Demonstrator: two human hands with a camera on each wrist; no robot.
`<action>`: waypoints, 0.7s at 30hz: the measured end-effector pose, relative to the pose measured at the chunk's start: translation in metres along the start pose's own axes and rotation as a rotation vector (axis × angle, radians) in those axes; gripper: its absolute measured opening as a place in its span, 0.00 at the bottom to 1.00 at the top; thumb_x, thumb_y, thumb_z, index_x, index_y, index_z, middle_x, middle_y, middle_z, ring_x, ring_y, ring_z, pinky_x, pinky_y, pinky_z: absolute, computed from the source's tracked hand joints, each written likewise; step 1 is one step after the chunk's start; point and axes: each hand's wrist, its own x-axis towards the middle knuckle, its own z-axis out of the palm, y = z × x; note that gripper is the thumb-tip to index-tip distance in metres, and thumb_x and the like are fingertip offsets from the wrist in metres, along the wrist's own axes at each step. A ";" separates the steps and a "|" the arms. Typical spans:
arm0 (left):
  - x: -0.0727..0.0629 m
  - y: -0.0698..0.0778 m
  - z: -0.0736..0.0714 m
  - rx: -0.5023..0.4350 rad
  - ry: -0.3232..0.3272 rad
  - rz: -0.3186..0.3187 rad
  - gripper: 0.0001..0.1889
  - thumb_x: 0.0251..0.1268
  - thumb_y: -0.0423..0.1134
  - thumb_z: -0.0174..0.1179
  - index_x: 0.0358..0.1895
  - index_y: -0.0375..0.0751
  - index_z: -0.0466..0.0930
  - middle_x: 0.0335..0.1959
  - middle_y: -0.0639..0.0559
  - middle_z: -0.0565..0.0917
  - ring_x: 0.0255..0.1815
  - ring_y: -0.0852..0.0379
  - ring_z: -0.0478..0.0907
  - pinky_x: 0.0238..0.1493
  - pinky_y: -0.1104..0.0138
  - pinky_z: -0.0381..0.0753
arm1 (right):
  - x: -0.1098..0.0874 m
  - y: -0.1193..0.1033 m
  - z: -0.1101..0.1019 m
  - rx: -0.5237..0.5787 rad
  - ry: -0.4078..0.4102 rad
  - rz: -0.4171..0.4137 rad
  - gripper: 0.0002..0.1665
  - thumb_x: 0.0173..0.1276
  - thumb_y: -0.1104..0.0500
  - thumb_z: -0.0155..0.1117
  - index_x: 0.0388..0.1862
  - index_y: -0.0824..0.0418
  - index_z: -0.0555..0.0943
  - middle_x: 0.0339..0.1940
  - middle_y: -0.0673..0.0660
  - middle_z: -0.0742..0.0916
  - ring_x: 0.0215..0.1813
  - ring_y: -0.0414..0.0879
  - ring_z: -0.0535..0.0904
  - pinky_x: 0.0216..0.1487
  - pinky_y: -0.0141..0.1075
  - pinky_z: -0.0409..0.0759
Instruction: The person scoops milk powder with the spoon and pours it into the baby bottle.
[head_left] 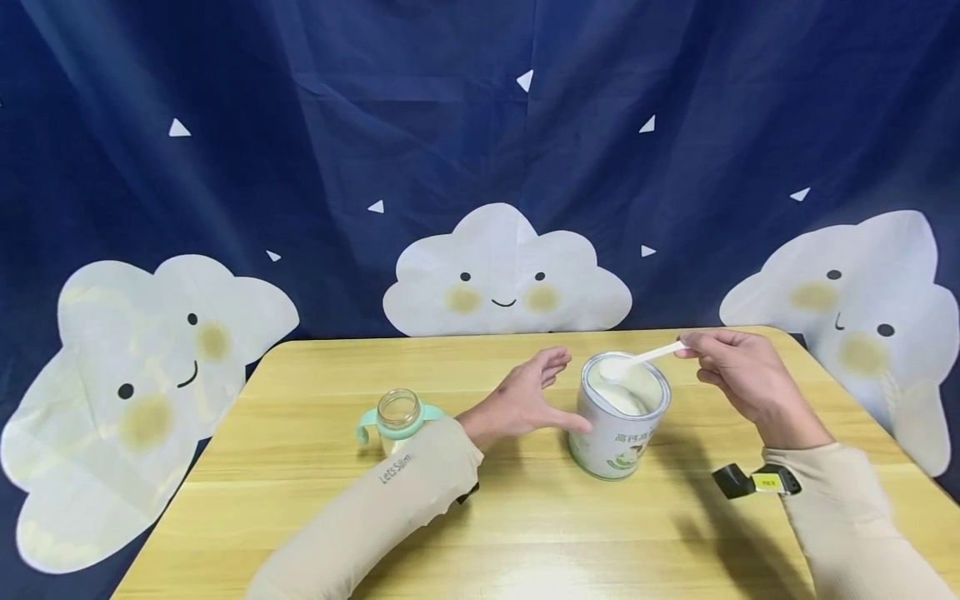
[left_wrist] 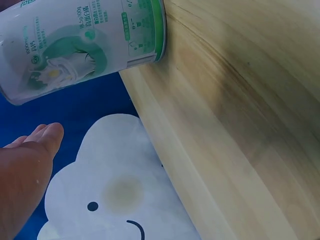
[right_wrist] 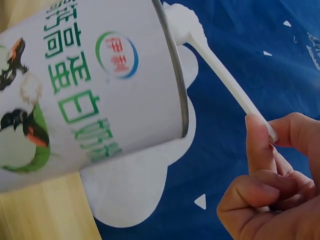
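On the pale wooden surface (head_left: 525,533), a white cylindrical can (head_left: 611,437) stands beside the wide-spread left hand (head_left: 525,404); fingers of the right hand (head_left: 746,375) pinch a white plastic scoop (head_left: 647,357) above it, whose tilting might spill white powder (right_wrist: 194,19).

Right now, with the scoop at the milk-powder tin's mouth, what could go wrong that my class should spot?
Powder might spill: the scoop looks heaped, and the right hand pinches only its handle's far end.

The milk-powder tin could shift if bumped, since the left hand is open beside it rather than wrapped round it.

The uncapped baby bottle might be knocked by the left sleeve, which overlaps it in the head view; contact is unclear.
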 end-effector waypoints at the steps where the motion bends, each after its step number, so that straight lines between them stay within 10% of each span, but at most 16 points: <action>1: -0.001 0.000 -0.001 0.001 -0.001 0.004 0.57 0.43 0.41 0.83 0.77 0.41 0.56 0.76 0.48 0.63 0.75 0.53 0.61 0.72 0.65 0.63 | 0.000 0.000 0.002 0.004 -0.002 0.001 0.14 0.72 0.65 0.62 0.29 0.53 0.89 0.24 0.46 0.86 0.24 0.34 0.69 0.27 0.24 0.76; 21: -0.025 -0.004 -0.041 -0.022 0.025 0.019 0.54 0.47 0.37 0.80 0.77 0.36 0.54 0.76 0.45 0.63 0.75 0.53 0.61 0.71 0.68 0.64 | 0.008 -0.007 0.038 -0.023 -0.003 0.000 0.13 0.71 0.63 0.65 0.27 0.51 0.88 0.24 0.45 0.87 0.24 0.33 0.70 0.27 0.24 0.76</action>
